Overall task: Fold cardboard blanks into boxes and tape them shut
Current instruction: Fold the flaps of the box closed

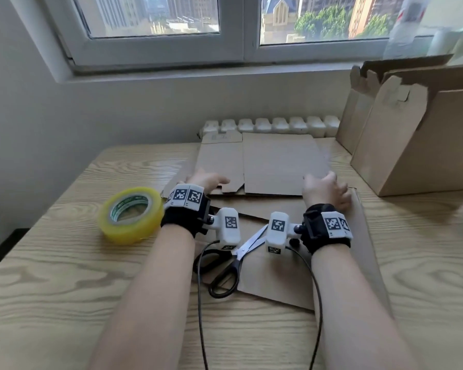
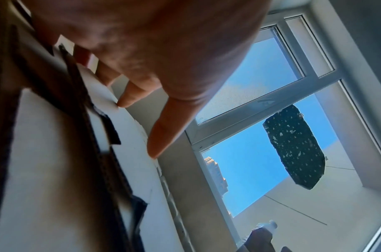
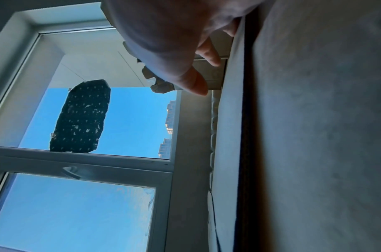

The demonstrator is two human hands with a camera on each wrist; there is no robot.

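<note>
Pale wood-grain table (image 1: 64, 276) under a window (image 1: 155, 20) is where I am working, and my fingers come first. On my left hand (image 1: 207, 180) the fingers (image 2: 131, 97) are straight and slightly spread, their tips touching the near left edge of the flat cardboard blank (image 1: 278, 161); nothing is curled round it. My right hand (image 1: 325, 189) sits at the blank's near right corner, thumb (image 3: 196, 83) extended and pointing along the board, the other fingers loosely bent down over the edge; from the wrist view I cannot tell whether they actually pinch the cardboard or only rest against it. The blank itself lies flat in the middle of the table, its far edge close to the radiator (image 1: 273, 125), with a narrower flap panel on its left side. Beneath and nearer to me lies a second sheet of cardboard (image 1: 278, 279), reaching past my right wrist. Black-handled scissors (image 1: 233, 265) rest on that lower sheet between my forearms, blades slightly parted and pointing away to the right. Left of my left wrist stands a yellow tape roll (image 1: 130, 214), lying on its flat side, just beside the wristband. At the far right of the table stand folded cardboard boxes (image 1: 412, 134), upright with their top flaps open, well apart from my hands. Cables from both wrist cameras trail back toward me.
</note>
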